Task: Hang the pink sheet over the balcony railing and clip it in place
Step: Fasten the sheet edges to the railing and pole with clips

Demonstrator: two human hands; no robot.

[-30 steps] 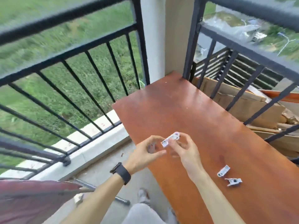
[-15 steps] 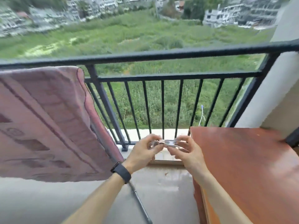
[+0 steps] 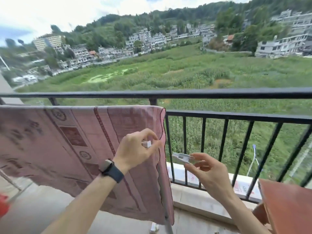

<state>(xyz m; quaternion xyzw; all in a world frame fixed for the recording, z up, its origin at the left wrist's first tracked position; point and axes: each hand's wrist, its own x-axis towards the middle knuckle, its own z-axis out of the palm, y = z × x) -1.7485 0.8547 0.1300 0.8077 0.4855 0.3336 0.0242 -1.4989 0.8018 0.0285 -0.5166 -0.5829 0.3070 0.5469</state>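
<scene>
The pink patterned sheet (image 3: 59, 146) hangs over the lower bar of the black balcony railing (image 3: 219, 92), covering the left half of the view. My left hand (image 3: 138, 152) is raised in front of the sheet's right edge and pinches a small white clip (image 3: 146, 144). My right hand (image 3: 207, 173) sits lower and to the right, in front of the railing bars, pinching a second white clip (image 3: 181, 157) between thumb and fingers. A dark watch is on my left wrist.
A reddish-brown wooden table (image 3: 287, 205) juts in at the lower right. A red object (image 3: 3, 205) shows at the left edge above the concrete floor. A thin metal pole (image 3: 167, 222) runs down below the sheet's right corner. Beyond the railing is a drop to green fields.
My view swung up and left from the table to the railing and sheet. My hands, together on one clip before, have separated, each now holding a clip; the left rose toward the sheet's edge.
</scene>
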